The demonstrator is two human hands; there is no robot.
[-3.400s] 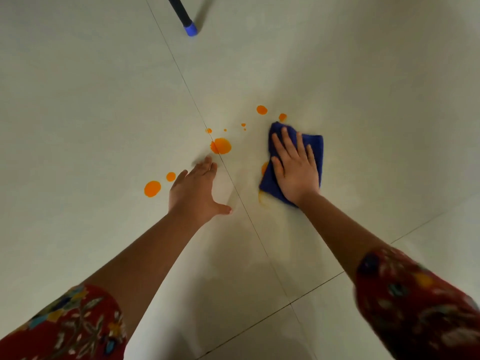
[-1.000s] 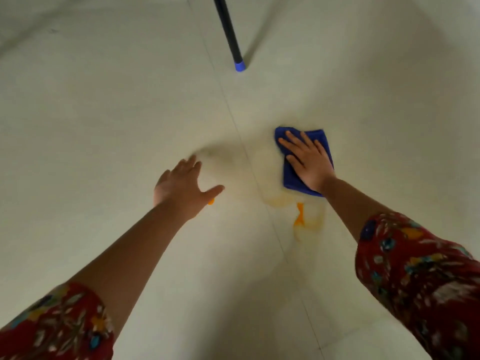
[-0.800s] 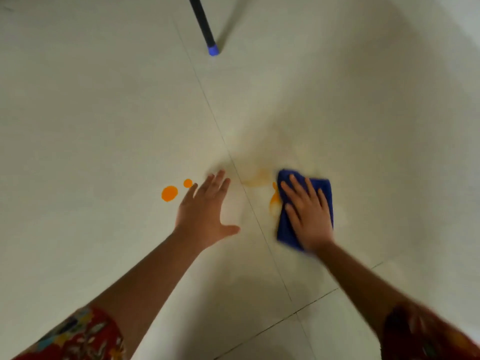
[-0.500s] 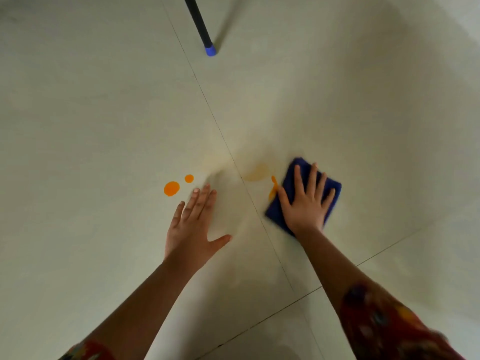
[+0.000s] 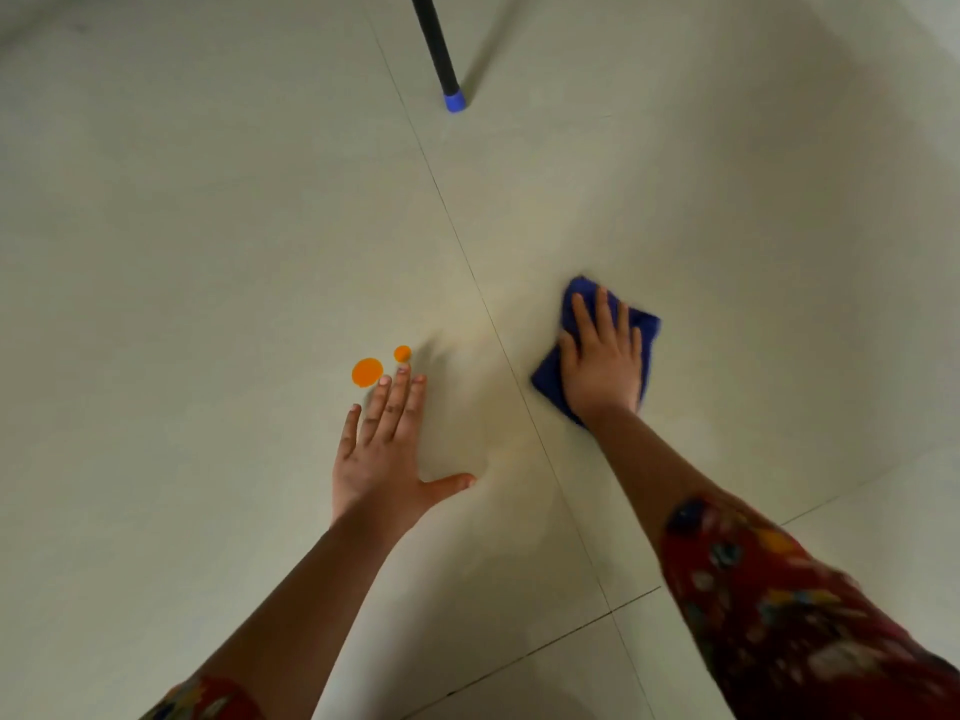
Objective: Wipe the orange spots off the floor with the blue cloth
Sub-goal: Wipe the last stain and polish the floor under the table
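The blue cloth point(image 5: 546, 380) lies folded into a thick pad on the pale floor point(image 5: 208, 226), just right of the long grout line point(image 5: 470, 267). Our right hand point(image 5: 602, 363) covers most of it, fingers straight and slightly spread, palm pressing it flat. Only its far corner, right edge and near left corner show. It looks soft and deep blue, and its edges are blurred, so we judge it is mid-stroke.

We are in the wiping step, on the tile right of the line, where we see no bright orange. A faint yellowish film seems to lie along the line, too weak to be sure of.

Left of the line sit a larger orange spot point(image 5: 367, 372) and a smaller orange spot point(image 5: 402, 353), both round, crisp-edged and unwiped. Our left hand point(image 5: 387, 452) rests flat on the floor, fingers straight, thumb wide, holding nothing. Its fingertips point(image 5: 401, 369) are just beside the larger orange spot; whether they touch it we cannot tell.

The next move, we judge, calls for carrying the cloth across the line onto both spots, with the left hand drawn clear so it smears nothing. Far ahead a black pole point(image 5: 434, 39) with a blue tip point(image 5: 455, 102) meets the floor.
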